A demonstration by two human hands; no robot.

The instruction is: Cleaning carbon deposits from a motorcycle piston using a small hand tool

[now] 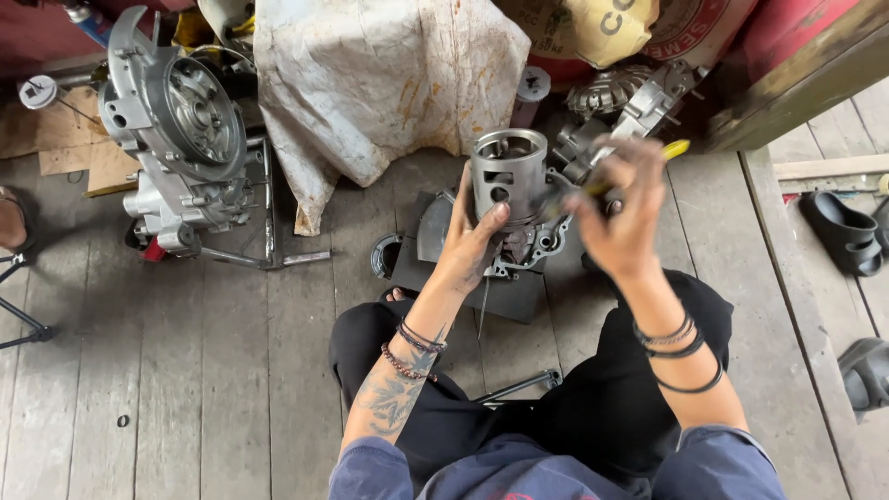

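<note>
A grey metal engine cylinder [508, 174] stands upright on a crankcase part [528, 248] that lies on a dark mat [500, 292] in front of me. My left hand [470, 243] grips the cylinder's near side, thumb against its wall. My right hand [619, 208] hovers just right of the cylinder, blurred, closed around a tool with a yellow handle [673, 149] whose tip points toward the cylinder. I sit cross-legged in black trousers on the wooden floor.
A large engine case [181, 139] sits on a metal stand at the back left. A stained white sack [389, 79] leans behind the cylinder. More engine parts [616, 106] lie at the back right. Dark sandals [841, 231] rest on the right planks.
</note>
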